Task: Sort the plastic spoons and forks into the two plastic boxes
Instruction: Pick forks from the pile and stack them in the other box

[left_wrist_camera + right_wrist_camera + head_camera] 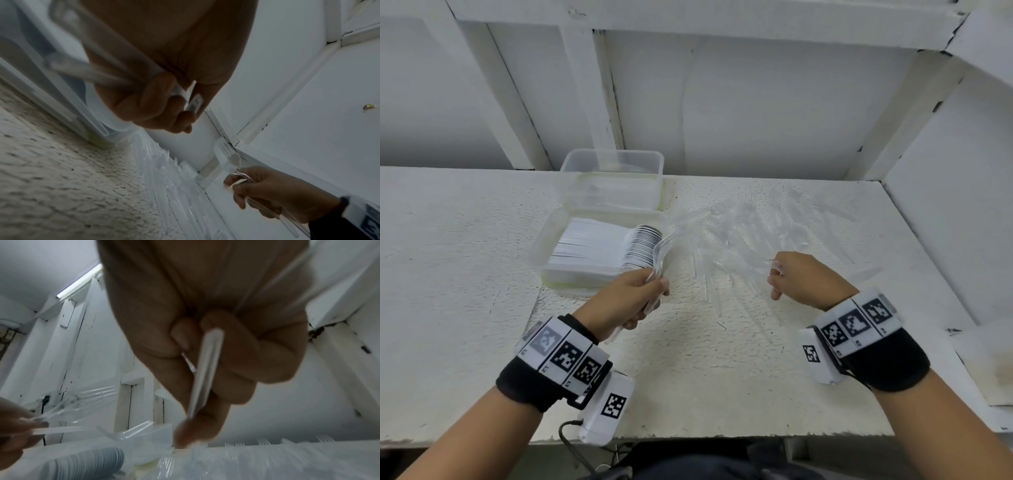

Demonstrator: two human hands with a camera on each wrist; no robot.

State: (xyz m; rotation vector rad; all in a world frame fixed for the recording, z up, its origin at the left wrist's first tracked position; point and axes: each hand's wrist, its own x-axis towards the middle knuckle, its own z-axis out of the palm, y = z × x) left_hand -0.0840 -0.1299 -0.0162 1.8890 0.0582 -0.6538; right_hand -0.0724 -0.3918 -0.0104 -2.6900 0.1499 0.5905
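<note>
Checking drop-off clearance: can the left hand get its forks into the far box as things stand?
Probably yes. The left hand grips a bunch of forks by the near box of stacked spoons; the far box stands open-topped right behind it, nothing over it. The hand only has to pass over the near box.

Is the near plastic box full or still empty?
Nearly full. The near box holds a dense row of stacked spoons that spans almost its whole length, their bowls lined up at its right end.
</note>
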